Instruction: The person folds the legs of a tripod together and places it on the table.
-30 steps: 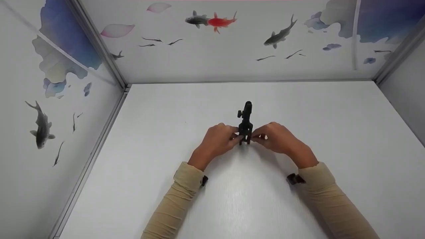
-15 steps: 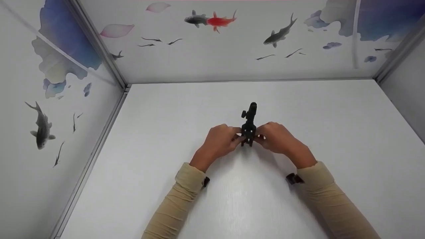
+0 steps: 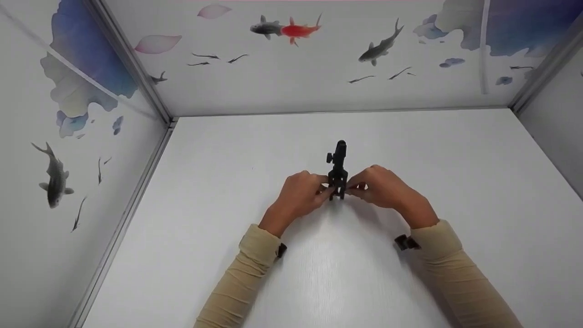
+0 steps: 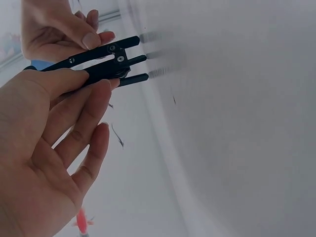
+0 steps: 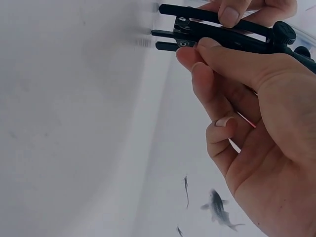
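A small black tripod (image 3: pixel 338 160) stands on the white table between both hands, its legs pointing down close together and a knob (image 5: pixel 284 33) on its side. The left hand (image 3: pixel 299 193) pinches a tripod leg from the left with thumb and forefinger. From the right, the right hand (image 3: pixel 385 189) pinches another leg between thumb and finger. In the left wrist view, the leg tips (image 4: pixel 131 42) are spaced slightly apart near the table surface. The other fingers of the left hand (image 4: pixel 49 148) and the right hand (image 5: pixel 276 123) are loosely bent.
The white table (image 3: pixel 218 159) is bounded by a left wall (image 3: pixel 27 264) and a back wall (image 3: pixel 282 82) printed with fish and petals. A wall also stands at the right (image 3: pixel 555 109). Dark devices (image 3: pixel 406 242) sit at the wrists.
The tripod shifted a little right by half a second ago, then came back left. Both hands stay at its legs, with only small movements.
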Action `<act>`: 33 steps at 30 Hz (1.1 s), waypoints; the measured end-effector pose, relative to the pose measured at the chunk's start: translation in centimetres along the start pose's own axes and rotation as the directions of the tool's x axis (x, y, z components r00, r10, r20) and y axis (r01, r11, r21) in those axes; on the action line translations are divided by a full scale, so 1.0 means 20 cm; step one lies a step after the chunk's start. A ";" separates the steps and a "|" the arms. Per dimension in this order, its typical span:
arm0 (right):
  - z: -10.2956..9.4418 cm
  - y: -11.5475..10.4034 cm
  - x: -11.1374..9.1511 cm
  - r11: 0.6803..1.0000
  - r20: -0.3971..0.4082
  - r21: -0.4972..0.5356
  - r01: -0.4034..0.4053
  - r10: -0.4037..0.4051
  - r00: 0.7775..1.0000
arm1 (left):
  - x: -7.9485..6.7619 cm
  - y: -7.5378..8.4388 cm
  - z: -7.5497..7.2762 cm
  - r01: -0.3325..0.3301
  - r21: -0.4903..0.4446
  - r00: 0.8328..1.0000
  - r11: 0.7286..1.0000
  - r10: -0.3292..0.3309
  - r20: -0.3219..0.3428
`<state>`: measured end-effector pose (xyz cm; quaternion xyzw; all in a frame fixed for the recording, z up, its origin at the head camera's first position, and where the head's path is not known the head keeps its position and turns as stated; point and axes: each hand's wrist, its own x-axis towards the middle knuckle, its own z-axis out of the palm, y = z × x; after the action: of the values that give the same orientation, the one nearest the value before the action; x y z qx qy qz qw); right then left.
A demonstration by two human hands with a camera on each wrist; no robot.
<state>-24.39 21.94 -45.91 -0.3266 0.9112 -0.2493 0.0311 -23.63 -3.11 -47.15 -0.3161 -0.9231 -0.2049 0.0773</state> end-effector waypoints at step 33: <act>0.05 0.02 0.00 0.964 -0.290 -0.257 -0.070 -0.008 0.957 | 0.01 -0.02 -0.02 0.036 -0.106 0.997 0.994 -0.028 0.074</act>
<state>-24.43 21.83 -46.94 -0.2735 0.9360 -0.1699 -0.1422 -23.98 -3.39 -46.90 -0.3123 -0.9179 -0.2438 0.0232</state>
